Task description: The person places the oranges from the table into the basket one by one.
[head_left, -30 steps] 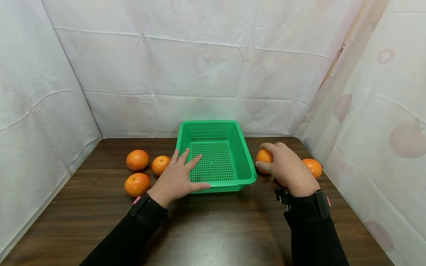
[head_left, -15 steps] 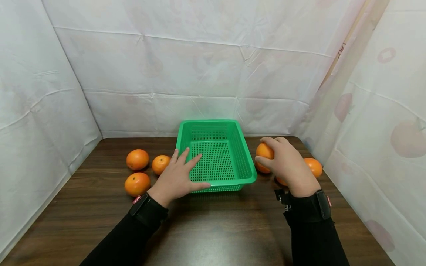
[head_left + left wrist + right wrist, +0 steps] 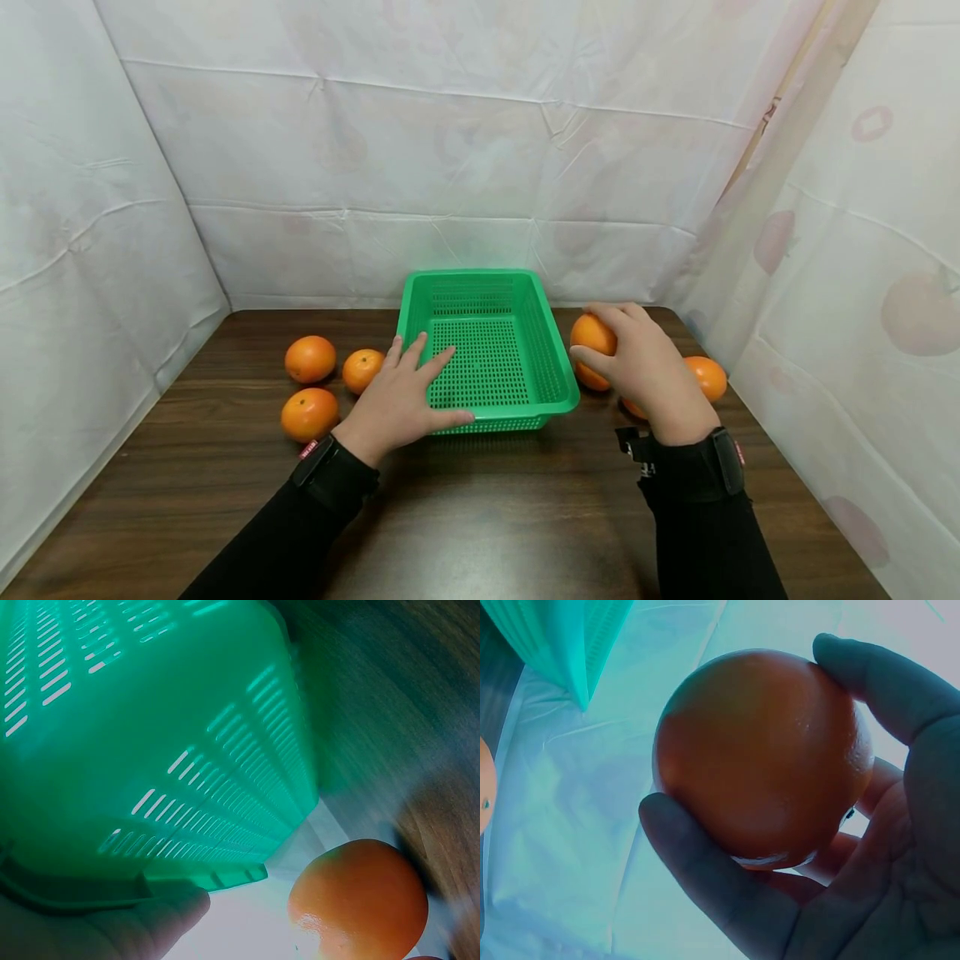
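Observation:
A green plastic basket (image 3: 487, 358) with slotted walls stands in the middle of the table. My left hand (image 3: 393, 408) lies with spread fingers over its near left corner, the thumb along the front rim. In the left wrist view, fingers (image 3: 161, 922) rest at the rim of the basket (image 3: 150, 750), with an orange (image 3: 364, 900) close by. To the basket's right, my right hand (image 3: 648, 367) grips an orange (image 3: 591, 335) between thumb and fingers, just above another orange (image 3: 592, 379). The right wrist view shows the held orange (image 3: 761, 757) inside the curled fingers.
Left of the basket sit three oranges, the rear one (image 3: 310, 359), the front one (image 3: 310, 415) and one nearer the basket (image 3: 362, 371). Beyond my right hand lies another orange (image 3: 707, 377), and one (image 3: 633, 408) is partly hidden under the hand. White cloth (image 3: 450, 167) encloses the table (image 3: 487, 517).
My right hand has lifted its orange slightly and shifted it a little toward the basket, exposing the orange below. The left hand and basket have stayed in place.

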`<state>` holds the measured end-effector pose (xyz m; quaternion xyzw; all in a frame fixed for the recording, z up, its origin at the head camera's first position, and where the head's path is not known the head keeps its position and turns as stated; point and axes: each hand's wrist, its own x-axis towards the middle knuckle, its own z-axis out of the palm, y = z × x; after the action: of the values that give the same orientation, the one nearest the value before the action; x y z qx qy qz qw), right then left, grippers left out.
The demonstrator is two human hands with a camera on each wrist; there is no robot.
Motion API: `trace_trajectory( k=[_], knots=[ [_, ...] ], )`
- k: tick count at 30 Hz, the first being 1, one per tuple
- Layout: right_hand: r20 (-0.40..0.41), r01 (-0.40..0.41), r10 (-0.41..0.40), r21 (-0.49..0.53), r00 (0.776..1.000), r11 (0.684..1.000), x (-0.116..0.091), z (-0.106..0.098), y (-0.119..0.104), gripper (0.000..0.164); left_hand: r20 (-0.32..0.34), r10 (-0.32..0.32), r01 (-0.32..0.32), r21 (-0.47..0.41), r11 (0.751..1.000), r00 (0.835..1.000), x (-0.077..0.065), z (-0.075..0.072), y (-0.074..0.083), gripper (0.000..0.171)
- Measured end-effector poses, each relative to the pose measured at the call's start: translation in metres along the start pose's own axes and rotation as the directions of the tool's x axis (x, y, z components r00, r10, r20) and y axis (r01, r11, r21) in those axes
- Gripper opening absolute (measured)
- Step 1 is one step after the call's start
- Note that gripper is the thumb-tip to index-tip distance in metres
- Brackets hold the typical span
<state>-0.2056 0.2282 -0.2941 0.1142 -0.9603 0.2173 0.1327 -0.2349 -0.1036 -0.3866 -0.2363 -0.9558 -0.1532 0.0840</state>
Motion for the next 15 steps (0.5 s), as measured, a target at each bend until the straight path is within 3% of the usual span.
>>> trace_trajectory(
  k=[15],
  knots=[
    [-0.012,0.035,-0.035,0.017,0.999,0.999,0.0009,0.0015,-0.0041,0.059,0.005,0.007,-0.007,-0.001,1.000,1.000,0.0004,0.0012,-0.0015,0.102]
  ],
)
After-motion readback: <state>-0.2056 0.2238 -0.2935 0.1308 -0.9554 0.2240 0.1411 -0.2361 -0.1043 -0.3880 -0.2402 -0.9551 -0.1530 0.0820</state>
